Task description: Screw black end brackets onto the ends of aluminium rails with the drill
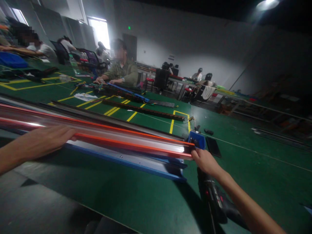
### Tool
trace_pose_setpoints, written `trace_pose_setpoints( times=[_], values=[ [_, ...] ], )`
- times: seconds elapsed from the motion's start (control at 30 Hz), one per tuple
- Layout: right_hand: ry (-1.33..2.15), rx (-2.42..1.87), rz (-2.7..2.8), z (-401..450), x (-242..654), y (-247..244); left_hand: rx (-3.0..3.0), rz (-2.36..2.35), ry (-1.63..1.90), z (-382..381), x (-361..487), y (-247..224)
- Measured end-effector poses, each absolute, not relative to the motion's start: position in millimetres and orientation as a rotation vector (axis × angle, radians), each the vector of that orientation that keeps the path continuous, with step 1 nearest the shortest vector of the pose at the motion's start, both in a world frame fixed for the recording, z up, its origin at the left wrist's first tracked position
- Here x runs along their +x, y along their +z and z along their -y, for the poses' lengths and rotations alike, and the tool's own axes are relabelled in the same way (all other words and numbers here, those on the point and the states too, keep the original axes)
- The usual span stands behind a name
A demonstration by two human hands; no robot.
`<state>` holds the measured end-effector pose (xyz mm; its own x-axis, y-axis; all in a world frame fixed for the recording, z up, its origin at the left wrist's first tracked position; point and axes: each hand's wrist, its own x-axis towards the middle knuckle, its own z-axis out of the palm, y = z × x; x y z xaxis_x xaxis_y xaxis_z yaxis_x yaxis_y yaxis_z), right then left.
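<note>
A long metal channel with orange-red edges stretches from the left side of the view to the middle right, held above the green table. My left hand is closed over its near edge, toward the left. At its right end, my right hand pinches the near corner, fingertips partly hidden behind it. Below it lies a blue-edged metal channel, partly covered. Under my right forearm rests a black power drill. A small blue bin with dark contents stands just beyond my right hand.
A dark flat phone-like slab lies right of the bin. Farther back are a long dark bar, blue strips with wires and yellow tape outlines on the green table. Across the table sits a person; others work behind.
</note>
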<state>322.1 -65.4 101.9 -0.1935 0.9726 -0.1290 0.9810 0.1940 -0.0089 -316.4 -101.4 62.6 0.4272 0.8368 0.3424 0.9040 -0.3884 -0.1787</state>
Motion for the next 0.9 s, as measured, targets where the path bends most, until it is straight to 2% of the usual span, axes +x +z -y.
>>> trace_pose_setpoints(
  times=[0.3, 0.67, 0.9],
  values=[
    [-0.082, 1.933, -2.385, -2.7, 326.4, 108.1, -2.228, 1.393, 0.152, 40.1, -294.6, 106.7],
    [-0.016, 1.884, -2.374, -70.4, 324.0, 110.8, -2.245, 1.377, 0.203, -40.7, -272.0, 122.0],
    [-0.023, 1.899, -2.293, -104.1, 326.6, 95.6, -2.303, 1.412, 0.013, -79.0, -257.6, 110.5]
  ],
)
